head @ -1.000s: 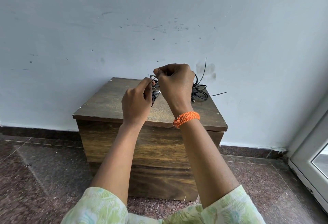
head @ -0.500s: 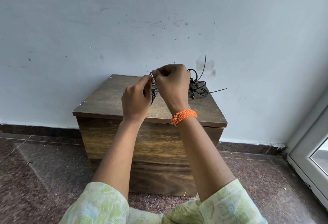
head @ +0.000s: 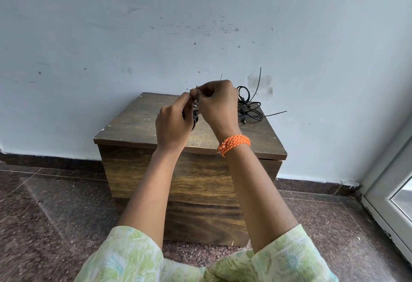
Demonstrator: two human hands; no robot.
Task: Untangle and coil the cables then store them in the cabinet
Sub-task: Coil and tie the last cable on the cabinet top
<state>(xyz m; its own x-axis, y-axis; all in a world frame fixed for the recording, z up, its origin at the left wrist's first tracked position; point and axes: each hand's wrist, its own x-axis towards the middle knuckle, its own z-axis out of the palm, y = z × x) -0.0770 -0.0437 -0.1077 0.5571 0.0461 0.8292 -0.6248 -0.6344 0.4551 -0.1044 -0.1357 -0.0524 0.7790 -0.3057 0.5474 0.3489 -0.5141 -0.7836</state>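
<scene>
A home room: granite floor (head: 55, 203), scuffed painted wall (head: 133, 36), wooden cabinet (head: 200, 188).

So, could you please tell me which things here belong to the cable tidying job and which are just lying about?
Part of the job:
left hand and right hand, both gripping the black cable
tangled cables
wooden cabinet

Just there:
orange wristband
white door frame

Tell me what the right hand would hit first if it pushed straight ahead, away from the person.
Probably the loose tangle of black cables on the cabinet top just beyond the right hand, and the wall after that. Depth is hard to judge, so the hand might pass above the tangle.
</scene>
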